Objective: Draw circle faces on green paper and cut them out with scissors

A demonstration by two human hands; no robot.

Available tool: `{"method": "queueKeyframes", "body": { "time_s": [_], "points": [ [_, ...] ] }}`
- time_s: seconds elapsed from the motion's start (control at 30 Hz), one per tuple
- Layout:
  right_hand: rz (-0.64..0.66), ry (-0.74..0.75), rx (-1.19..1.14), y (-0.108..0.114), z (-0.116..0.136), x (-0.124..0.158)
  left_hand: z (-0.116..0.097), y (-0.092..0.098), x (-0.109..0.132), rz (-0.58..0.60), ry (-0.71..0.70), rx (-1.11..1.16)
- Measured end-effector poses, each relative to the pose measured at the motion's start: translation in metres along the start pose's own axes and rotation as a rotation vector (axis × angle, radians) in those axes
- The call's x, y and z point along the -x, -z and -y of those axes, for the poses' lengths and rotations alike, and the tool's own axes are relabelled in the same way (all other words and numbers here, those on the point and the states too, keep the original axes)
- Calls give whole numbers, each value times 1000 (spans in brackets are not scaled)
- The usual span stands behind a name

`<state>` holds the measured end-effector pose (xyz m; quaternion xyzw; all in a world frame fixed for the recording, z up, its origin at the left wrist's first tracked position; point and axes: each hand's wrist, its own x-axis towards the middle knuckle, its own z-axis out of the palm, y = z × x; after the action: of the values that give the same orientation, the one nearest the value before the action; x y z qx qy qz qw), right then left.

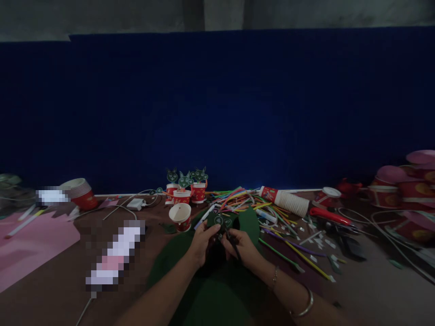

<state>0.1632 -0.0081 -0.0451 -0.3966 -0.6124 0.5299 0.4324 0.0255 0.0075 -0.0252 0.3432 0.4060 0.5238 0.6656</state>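
My left hand pinches a piece of dark green paper with round shapes drawn in pale outline. Close beside it, my right hand is closed around dark-handled scissors, their blades at the paper's lower edge and hard to see. Under both hands spreads a larger dark green sheet. Just beyond my left hand stands an open red-and-white paper cup. Behind that cup, three red cups carry green paper cat faces.
Coloured pipe cleaners lie heaped ahead, near a toppled cup stack. A red-handled tool and paper scraps are to the right. At left are a pixelated phone-like object, pink paper and stacked cups. Cables cross the table.
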Motion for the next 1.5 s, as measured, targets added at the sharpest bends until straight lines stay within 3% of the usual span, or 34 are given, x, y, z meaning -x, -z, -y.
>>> {"method": "queueKeyframes", "body": {
  "time_s": [0.23, 0.47, 0.73, 1.23, 1.5],
  "points": [
    [-4, 17, 23, 0, 1, 0, 1, 2, -1, 14, -21, 4],
    [-10, -9, 2, 0, 1, -1, -1, -1, -1, -78, -77, -22],
    [11, 35, -2, 4, 0, -1, -5, 0, 0, -16, -122, -199],
    [17, -10, 9, 4, 5, -1, -10, 7, -4, 48, -148, -225],
    [-18, -23, -19, 4, 4, -2, -9, 9, -6, 22, -72, -183]
  ]
}}
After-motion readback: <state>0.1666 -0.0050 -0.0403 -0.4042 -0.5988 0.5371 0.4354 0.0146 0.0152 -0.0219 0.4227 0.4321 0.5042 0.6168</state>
